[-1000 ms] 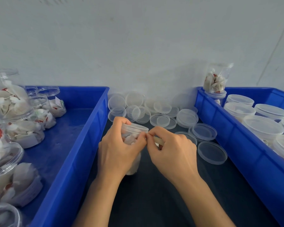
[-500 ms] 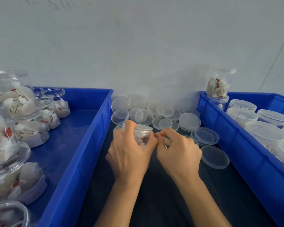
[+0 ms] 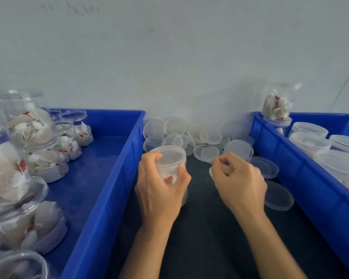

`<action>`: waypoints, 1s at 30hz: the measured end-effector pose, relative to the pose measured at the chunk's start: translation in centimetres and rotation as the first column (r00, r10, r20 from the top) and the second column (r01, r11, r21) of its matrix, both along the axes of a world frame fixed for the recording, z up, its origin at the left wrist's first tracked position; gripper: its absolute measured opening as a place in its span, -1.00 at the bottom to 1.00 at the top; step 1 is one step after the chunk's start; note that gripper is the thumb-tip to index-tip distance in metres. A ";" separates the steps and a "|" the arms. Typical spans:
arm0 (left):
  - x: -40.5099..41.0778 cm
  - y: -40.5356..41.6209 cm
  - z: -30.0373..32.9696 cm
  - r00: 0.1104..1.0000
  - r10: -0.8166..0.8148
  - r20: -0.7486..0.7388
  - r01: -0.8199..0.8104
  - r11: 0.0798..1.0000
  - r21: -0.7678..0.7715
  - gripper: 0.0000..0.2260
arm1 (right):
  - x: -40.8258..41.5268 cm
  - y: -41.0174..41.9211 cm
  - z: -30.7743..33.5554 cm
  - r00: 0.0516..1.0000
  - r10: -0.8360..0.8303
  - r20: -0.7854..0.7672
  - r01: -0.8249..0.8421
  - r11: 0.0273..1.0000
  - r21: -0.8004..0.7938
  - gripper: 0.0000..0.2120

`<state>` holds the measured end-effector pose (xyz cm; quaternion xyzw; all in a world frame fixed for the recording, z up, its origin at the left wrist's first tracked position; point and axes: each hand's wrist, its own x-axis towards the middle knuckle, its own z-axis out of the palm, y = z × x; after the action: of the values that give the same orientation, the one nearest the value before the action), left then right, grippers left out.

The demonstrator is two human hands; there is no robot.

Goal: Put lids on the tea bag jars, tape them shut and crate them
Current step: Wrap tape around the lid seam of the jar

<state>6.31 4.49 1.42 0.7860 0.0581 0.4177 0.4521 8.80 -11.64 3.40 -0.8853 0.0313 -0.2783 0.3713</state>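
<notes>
Jar [image 3: 170, 168] of clear plastic, cylindrical, stands upright with its long axis vertical on the dark mat [image 3: 199, 238] between two blue crates, capped by a translucent round lid [image 3: 169, 153] and showing white tea bags with a red tag through its wall. Wrapped from the near side by the left hand [image 3: 159, 190], fingers on its left flank and thumb on its right, the lidded top rising clear above the knuckles. Just to the right and apart from it, the right hand [image 3: 238, 182], fingers curled, pinching something small and pale near the thumb; too blurred to tell what it is. Behind both hands, a loose heap of clear round lids [image 3: 189, 135] against the white wall [image 3: 169, 57], some flat, some overlapping, with two more [image 3: 278, 196] lying beside the right wrist. At left, a smooth-walled blue crate [image 3: 109, 178] with open jars of tea bags [image 3: 38, 137], stacked and crowded toward its left side. At right, a second blue crate [image 3: 290, 168] holding lidded jars [image 3: 310, 137] in rows, and one more jar [image 3: 278, 105] perched atop another at its far corner
</notes>
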 end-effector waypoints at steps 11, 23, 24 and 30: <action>0.0 0.4 -0.5 0.994 0.061 -0.089 -0.044 0.982 0.185 -0.37 | -1.8 0.1 -0.8 0.950 0.290 0.115 -0.303 0.945 0.120 -0.91; -1.3 -2.9 0.0 0.958 -0.237 0.159 0.211 0.964 0.165 -0.86 | -2.6 -0.7 -0.9 0.878 0.456 0.143 -0.467 0.883 0.048 -0.65; -1.2 -2.9 -0.1 0.958 -0.239 0.158 0.215 0.964 0.155 -0.88 | -2.6 -0.7 -0.9 0.882 0.451 0.140 -0.459 0.888 0.034 -0.64; -0.9 -2.8 -0.6 0.949 -0.251 0.189 0.221 0.961 0.165 -0.93 | -2.6 -0.5 -1.1 0.913 0.395 0.105 -0.395 0.918 -0.026 -0.64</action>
<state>5.44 1.69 0.83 0.7694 -0.1138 0.4434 0.4456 6.16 -12.13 2.34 -0.8578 -0.1688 -0.2453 0.4189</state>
